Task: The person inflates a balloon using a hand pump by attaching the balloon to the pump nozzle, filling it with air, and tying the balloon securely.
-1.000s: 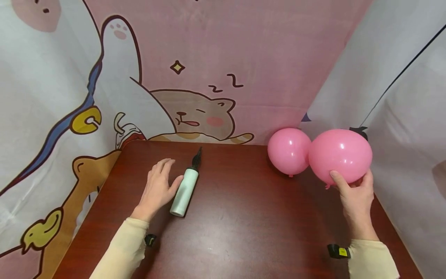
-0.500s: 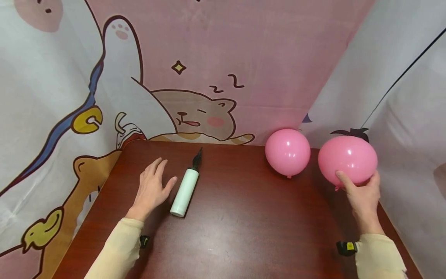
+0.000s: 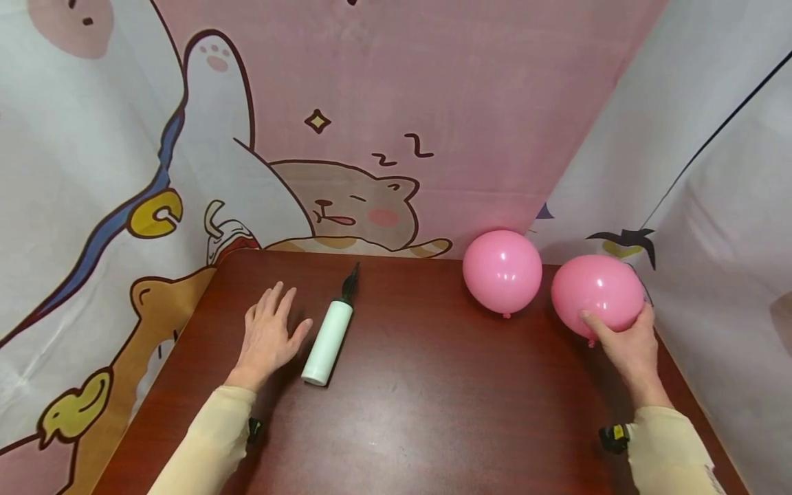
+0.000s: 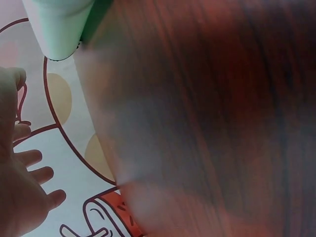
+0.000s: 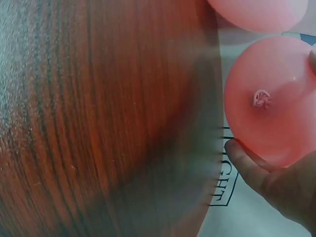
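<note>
My right hand (image 3: 634, 350) holds a pink balloon (image 3: 597, 292) at the table's far right corner, thumb on the near side and fingers round its right. The balloon's tied knot (image 5: 261, 98) shows in the right wrist view. Just left of it, a second pink balloon (image 3: 502, 271) sits at the back edge with a narrow gap between them. My left hand (image 3: 266, 340) is over the table's left part, fingers spread and holding nothing. Beside its thumb, apart from it, lies a pale green hand pump (image 3: 328, 344) with a black nozzle (image 3: 350, 283).
The dark red-brown wooden table (image 3: 408, 405) ends at the back against a printed pink curtain (image 3: 470, 103). White cloth hangs along the left (image 3: 93, 158) and right (image 3: 724, 227) sides, close to the table's edges.
The right hand moved its balloon right, away from the other one, then back left and lower. The second balloon has shifted slightly left. My left hand has drawn left from the pump.
</note>
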`<state>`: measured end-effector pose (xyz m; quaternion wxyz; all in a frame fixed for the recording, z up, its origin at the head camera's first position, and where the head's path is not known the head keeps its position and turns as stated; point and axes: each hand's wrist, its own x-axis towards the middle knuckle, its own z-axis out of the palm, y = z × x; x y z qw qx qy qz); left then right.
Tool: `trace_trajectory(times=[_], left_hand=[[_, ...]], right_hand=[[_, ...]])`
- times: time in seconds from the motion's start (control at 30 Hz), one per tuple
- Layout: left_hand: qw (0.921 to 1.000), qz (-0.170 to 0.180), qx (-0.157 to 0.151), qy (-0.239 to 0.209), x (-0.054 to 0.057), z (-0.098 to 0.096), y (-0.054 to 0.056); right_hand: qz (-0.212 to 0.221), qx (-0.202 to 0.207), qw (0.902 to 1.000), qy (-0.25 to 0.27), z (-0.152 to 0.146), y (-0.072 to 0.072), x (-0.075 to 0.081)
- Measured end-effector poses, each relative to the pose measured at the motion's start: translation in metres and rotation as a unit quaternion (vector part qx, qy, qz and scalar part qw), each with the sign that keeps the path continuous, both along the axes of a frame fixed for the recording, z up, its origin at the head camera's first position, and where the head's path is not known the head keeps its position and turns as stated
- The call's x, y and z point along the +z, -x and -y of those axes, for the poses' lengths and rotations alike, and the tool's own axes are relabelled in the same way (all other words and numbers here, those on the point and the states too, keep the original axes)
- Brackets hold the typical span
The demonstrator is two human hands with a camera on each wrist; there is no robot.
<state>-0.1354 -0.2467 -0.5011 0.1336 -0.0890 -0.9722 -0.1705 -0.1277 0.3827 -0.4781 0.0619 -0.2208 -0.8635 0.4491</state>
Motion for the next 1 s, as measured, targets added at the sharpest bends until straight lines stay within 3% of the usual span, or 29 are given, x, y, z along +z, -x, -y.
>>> trace_trajectory(times=[0.37, 0.73, 1.0], left_hand=[[0.9998, 0.013, 0.0, 0.015, -0.009, 0.0, -0.003], [0.9996, 0.027, 0.005, 0.012, -0.009, 0.0, -0.005], [0.9998, 0.017, 0.002, 0.009, -0.005, 0.002, -0.006]], right_hand=[[0.031, 0.044, 0.9983, -0.02, -0.002, 0.006, -0.007], [0.052, 0.055, 0.9962, -0.044, -0.008, 0.013, -0.001], [-0.01, 0.073, 0.9925, -0.097, -0.008, 0.006, 0.012]])
